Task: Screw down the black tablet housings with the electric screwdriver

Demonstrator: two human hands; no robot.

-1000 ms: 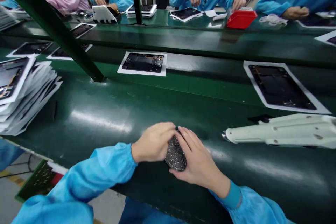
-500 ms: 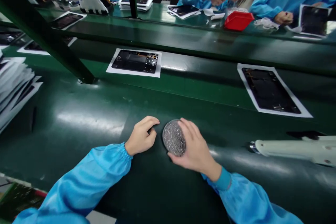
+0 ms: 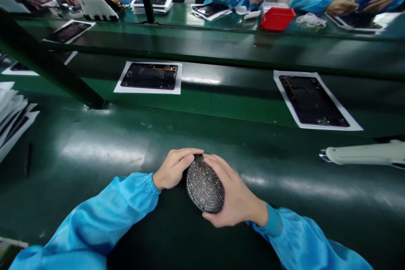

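Note:
A round, shallow dish (image 3: pixel 205 187) full of tiny shiny grey pieces, too small to name, tilts just above the green bench. My right hand (image 3: pixel 232 194) is closed around its right side, thumb below and fingers over the top edge. At the dish's upper left rim my left hand (image 3: pixel 177 168) has thumb and fingers pinched together. A small dark bit shows by those fingertips; whether it is part of the dish or a separate piece I cannot tell.
Opened tablets on white sheets lie ahead at left (image 3: pixel 150 76) and right (image 3: pixel 316 101). A slanted green post (image 3: pixel 63 67) and a paper stack (image 3: pixel 15 118) stand left. At right lies a pale handled tool (image 3: pixel 360 154). Co-workers sit opposite, near a red bin (image 3: pixel 277 18).
My left hand has moved right to the dish's rim and pinched there. The dish, in my right hand, has come slightly nearer and tilted. The view has shifted a little.

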